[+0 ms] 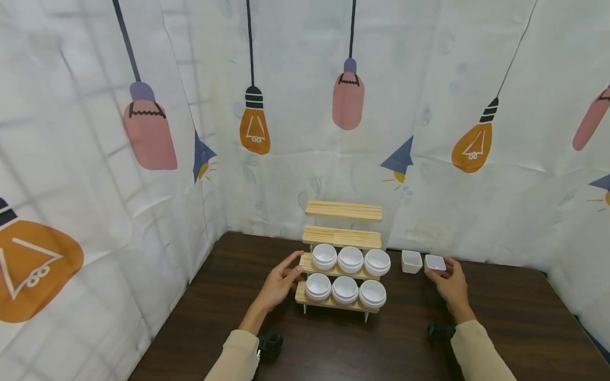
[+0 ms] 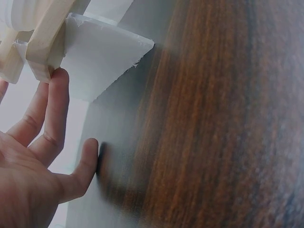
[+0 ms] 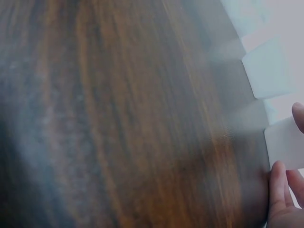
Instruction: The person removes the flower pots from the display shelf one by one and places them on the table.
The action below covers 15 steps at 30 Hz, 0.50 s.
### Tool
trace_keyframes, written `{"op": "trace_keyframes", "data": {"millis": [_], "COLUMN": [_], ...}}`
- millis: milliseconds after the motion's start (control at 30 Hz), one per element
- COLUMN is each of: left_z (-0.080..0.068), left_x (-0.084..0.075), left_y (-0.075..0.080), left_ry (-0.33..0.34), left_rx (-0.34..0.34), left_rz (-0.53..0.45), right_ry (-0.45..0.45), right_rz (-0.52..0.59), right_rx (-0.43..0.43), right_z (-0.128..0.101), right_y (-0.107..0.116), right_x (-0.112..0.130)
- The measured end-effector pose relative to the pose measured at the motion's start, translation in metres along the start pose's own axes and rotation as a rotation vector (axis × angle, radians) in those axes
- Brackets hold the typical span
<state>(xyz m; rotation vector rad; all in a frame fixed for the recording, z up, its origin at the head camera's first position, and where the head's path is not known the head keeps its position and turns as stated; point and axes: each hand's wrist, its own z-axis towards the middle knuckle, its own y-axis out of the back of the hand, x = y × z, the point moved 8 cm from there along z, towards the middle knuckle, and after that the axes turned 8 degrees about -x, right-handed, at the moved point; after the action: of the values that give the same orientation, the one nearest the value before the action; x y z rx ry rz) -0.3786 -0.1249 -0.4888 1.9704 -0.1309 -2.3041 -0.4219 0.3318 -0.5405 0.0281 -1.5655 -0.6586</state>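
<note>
A wooden tiered rack (image 1: 342, 237) stands at the back middle of the dark table (image 1: 378, 358). Each of its two lower steps holds three round white bowls (image 1: 350, 258). My left hand (image 1: 291, 269) lies with straight fingers against the rack's left end. In the left wrist view a fingertip of that hand (image 2: 57, 118) touches the wooden end (image 2: 43, 57). Right of the rack sit two small square white dishes. My right hand (image 1: 444, 273) pinches the outer dish (image 1: 435, 262); the inner dish (image 1: 411, 261) stands free. The right wrist view shows the right hand's fingers (image 3: 280, 190) at the pinched dish (image 3: 285, 142).
A curtain printed with light bulbs (image 1: 256, 123) closes in the table on the back, left and right. The rack's two upper steps (image 1: 343, 210) are bare. A white support panel (image 2: 99, 52) of the rack shows in the left wrist view.
</note>
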Motion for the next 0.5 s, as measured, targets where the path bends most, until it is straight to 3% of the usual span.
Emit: {"op": "trace_keyframes", "data": {"millis": [133,367,500], "left_z": [0.000,0.014,0.014], "left_x": [-0.001,0.030,0.030], "left_y": [0.000,0.001,0.001], "left_ry": [-0.002,-0.009,-0.017], "left_rx": [0.007,-0.001,0.000], "left_rz": [-0.002,0.028,0.041], "right_ry": [-0.004,-0.011,-0.007], "right_rz": [0.009,0.005,0.001], "right_rx": [-0.009,-0.042,-0.052], "right_z": [-0.002,-0.006,-0.010], "right_y": [0.001,0.002,0.005], "right_x": [0.001,-0.002,-0.004]}}
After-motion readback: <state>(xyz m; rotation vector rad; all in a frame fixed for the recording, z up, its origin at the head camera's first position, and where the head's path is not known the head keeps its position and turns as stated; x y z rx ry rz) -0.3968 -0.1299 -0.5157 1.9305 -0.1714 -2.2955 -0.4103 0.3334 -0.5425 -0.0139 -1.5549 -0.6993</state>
